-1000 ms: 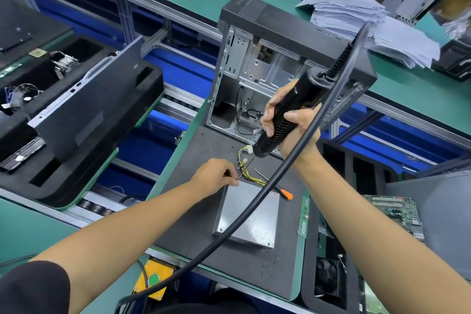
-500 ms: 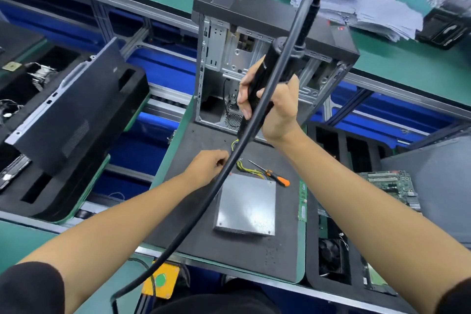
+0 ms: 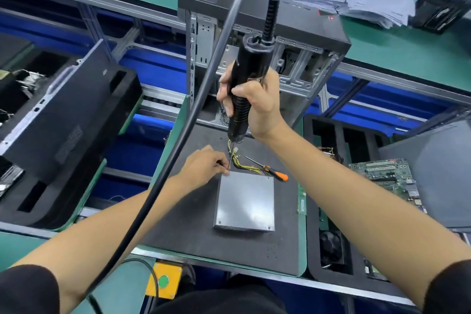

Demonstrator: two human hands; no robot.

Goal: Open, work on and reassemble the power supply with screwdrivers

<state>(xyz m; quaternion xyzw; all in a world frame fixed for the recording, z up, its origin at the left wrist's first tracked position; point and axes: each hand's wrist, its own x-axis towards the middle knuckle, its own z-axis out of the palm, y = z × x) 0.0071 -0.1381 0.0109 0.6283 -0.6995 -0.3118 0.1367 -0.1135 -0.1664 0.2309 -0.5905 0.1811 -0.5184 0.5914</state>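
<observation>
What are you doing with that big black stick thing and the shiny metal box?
A person is working on a power supply, the metal box lying on a dark mat. The right hand grips an electric screwdriver upright, its tip down at the box's far left corner. The left hand pinches near the tip there, seemingly steadying it. An orange-handled screwdriver lies unused beside the box's yellow wires. An open computer case stands behind.

Dark grey mat [image 3: 193, 227] on the green-edged bench, and flat on it near the middle lies the silver power supply [image 3: 245, 202], yellow wires [image 3: 251, 167] trailing off its far edge. Just right of those, an orange-handled screwdriver [image 3: 276, 174]. At the mat's far end stands the open computer case [image 3: 257, 58], upright.
</observation>
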